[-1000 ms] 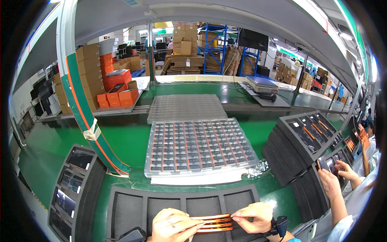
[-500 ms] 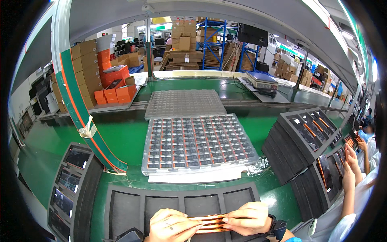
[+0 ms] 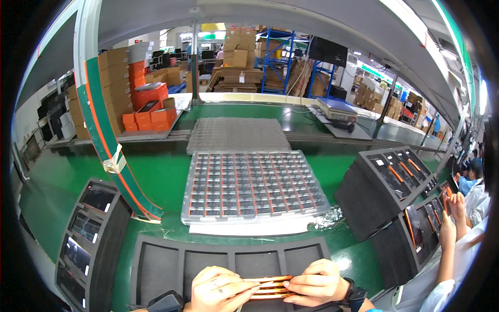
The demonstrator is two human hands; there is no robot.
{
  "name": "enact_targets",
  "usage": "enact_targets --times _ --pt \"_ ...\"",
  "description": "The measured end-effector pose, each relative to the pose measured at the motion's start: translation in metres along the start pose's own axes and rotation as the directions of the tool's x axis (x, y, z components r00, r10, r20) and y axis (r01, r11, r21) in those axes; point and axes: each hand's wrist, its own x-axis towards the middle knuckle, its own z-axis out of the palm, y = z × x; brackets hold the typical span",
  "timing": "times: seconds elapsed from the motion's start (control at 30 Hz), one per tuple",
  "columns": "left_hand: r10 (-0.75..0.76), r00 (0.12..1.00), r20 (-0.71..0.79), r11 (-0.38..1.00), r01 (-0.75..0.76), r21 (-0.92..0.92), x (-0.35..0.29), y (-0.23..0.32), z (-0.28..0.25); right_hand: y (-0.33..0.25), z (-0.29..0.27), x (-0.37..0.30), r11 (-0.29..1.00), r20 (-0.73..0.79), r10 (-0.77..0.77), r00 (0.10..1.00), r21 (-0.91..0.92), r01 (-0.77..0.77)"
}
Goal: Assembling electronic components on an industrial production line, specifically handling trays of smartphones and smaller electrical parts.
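Both of my hands hold one small stack of thin orange flex strips (image 3: 270, 287) at the bottom centre. My left hand (image 3: 217, 289) grips the strips' left end, and my right hand (image 3: 315, 282) pinches the right end. They hover over a black foam tray (image 3: 228, 260) with several long empty slots. Just beyond it lies a clear plastic blister tray (image 3: 253, 184) filled with rows of small dark parts with orange stripes.
A second clear tray (image 3: 236, 134) lies farther back on the green bench. Black foam trays stand at left (image 3: 86, 234) and right (image 3: 387, 182). A co-worker's hands (image 3: 451, 216) work at the right edge. Orange boxes (image 3: 150, 117) and a scale (image 3: 337, 110) sit behind.
My hands stay on the strips at the bottom centre, shifting slightly as the view tilts. The co-worker's hands at the right have risen over their tray.
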Motion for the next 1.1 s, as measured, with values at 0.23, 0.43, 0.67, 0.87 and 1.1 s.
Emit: enact_targets --times 0.23,0.43,0.67,0.87,1.1 --pt "0.103 0.994 0.047 0.99 -0.107 0.093 -0.005 0.004 -0.009 -0.014 0.02 0.007 0.999 -0.158 0.032 0.987 0.002 -0.032" --pt "0.129 0.991 0.038 0.989 -0.132 0.066 -0.004 0.003 -0.01 -0.022 0.035 0.02 0.982 -0.19 0.062 0.98 0.185 -0.026" --pt "0.12 0.992 0.029 0.992 -0.121 0.041 -0.003 -0.002 -0.002 -0.014 0.027 0.017 0.876 -0.078 0.187 0.979 0.464 -0.13" --pt "0.113 0.992 0.048 0.992 -0.115 0.045 -0.006 -0.004 -0.002 -0.014 0.03 0.017 0.869 -0.133 0.215 0.968 0.478 -0.128" --pt "0.118 0.989 0.092 0.991 -0.122 0.049 -0.004 -0.006 -0.004 -0.002 0.019 -0.004 0.808 0.033 0.317 0.948 0.513 -0.288"
